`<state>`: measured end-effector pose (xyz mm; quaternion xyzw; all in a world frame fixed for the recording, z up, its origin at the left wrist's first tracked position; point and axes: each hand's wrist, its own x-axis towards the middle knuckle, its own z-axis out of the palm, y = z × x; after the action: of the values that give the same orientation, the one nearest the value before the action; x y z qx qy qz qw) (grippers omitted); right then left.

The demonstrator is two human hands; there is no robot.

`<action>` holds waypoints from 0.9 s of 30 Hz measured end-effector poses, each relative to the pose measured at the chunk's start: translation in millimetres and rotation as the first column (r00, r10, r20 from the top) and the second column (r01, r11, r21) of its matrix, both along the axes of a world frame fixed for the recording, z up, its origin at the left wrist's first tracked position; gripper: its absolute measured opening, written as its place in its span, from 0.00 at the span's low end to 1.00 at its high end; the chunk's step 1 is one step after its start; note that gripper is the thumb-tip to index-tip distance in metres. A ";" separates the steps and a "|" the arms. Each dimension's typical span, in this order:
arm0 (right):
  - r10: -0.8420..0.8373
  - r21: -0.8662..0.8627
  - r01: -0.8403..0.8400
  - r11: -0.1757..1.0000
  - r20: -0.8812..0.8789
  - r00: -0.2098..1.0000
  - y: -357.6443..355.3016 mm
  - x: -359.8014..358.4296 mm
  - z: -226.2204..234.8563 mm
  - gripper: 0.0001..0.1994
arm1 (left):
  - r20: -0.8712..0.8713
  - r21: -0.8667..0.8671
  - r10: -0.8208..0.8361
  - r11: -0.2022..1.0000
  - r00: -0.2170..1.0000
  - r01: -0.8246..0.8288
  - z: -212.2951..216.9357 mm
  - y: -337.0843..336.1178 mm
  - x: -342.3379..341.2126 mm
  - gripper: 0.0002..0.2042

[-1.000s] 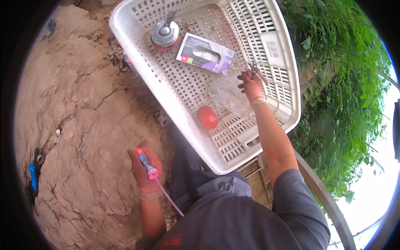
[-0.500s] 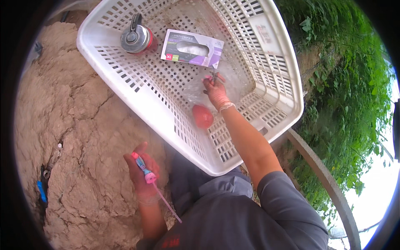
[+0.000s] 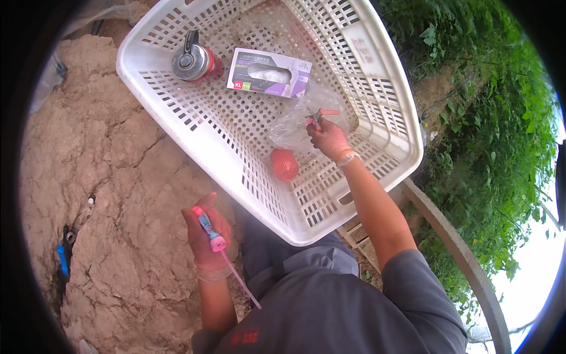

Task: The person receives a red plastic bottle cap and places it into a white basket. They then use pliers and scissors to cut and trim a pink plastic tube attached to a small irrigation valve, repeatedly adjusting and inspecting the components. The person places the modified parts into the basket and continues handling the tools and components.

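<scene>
My left hand [image 3: 207,239], in a thin see-through glove, is closed round a small blue-and-pink bottle-like thing [image 3: 205,223]. From its pink collar a long, thin pink rod [image 3: 239,279] runs down toward my shirt. Inside the white plastic crate [image 3: 194,144], my right hand [image 3: 329,140], also gloved, grips a small tool with dark metal and reddish handles [image 3: 319,119], which looks like snips. Beneath that hand lies a crumpled clear plastic bag [image 3: 290,125]. A ball of red twine or netting [image 3: 284,164] rests nearer to me on the crate floor.
A box of disposable gloves [image 3: 269,72] and a red jar or bottle with a silver lid [image 3: 193,62] stand farther in the crate. Cracked dry soil [image 3: 124,194] spreads to the left. Green plants [image 3: 477,147] and a curved grey bar [image 3: 463,242] are at right.
My right hand has moved right and slightly nearer, lifting off the bag with the tool in its grip. My left hand has shifted slightly, still holding the blue-and-pink thing.
</scene>
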<state>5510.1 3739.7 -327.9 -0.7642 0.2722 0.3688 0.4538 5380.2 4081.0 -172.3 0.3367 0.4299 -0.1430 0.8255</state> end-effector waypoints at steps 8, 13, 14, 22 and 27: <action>0.313 -0.240 -0.293 0.926 0.050 0.948 -18.0 2.6 -31.0 0.21 | 0.025 0.032 -0.075 0.997 0.997 0.075 14.1 -9.9 17.7 0.34; 0.217 -0.251 -0.173 0.952 0.161 0.963 -33.0 -2.8 24.4 0.22 | 0.044 -0.023 -0.135 0.990 0.990 0.137 26.0 -12.3 35.7 0.26; 0.149 -0.220 -0.104 0.970 0.201 0.968 -33.7 -6.0 40.9 0.22 | 0.055 -0.034 -0.159 0.986 0.986 0.161 32.1 -12.9 41.6 0.23; -0.036 -0.079 0.056 0.995 0.237 0.971 -1.0 -34.3 257.5 0.21 | 0.275 0.110 -0.478 0.878 0.834 0.467 74.7 -41.5 69.8 0.21; -0.003 0.165 -0.073 0.984 0.419 0.908 20.5 -75.7 323.7 0.14 | 0.391 0.094 -0.485 0.867 0.782 0.490 100.3 -74.3 69.9 0.27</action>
<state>5434.4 3760.1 -4.2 -0.7868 0.1212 0.2278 0.5607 5450.1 4006.7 -72.0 0.4531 0.1484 -0.2817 0.8327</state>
